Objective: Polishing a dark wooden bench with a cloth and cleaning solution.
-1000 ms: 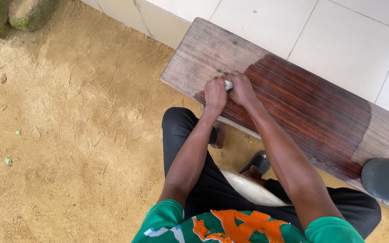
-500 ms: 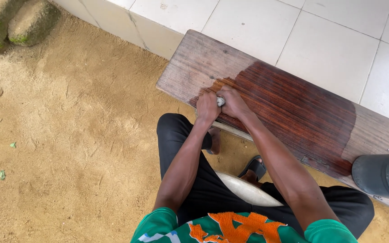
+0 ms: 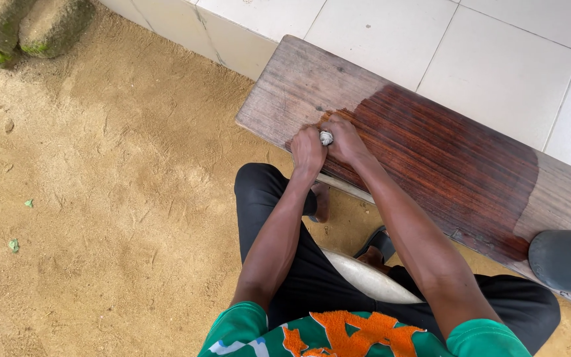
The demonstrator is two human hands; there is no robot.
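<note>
A long wooden board (image 3: 285,73) lies in front of me, its middle stained dark reddish brown and its left end bare grey wood. My left hand (image 3: 307,149) and my right hand (image 3: 345,140) are pressed together at the left edge of the stained patch. Between them they clamp a small whitish wad of cloth (image 3: 326,137) against the board's surface. Only a bit of the wad shows between the fists.
A grey plastic bucket (image 3: 566,262) stands on the board's right end. White floor tiles (image 3: 497,59) lie beyond the board, sandy ground (image 3: 100,198) to the left. Mossy stones (image 3: 28,23) sit at top left. My black-trousered legs and sandalled feet are under the board's near edge.
Both hands with the cloth slid towards the board's near edge, then back up along the stain's left border; the stained patch now reaches slightly further left.
</note>
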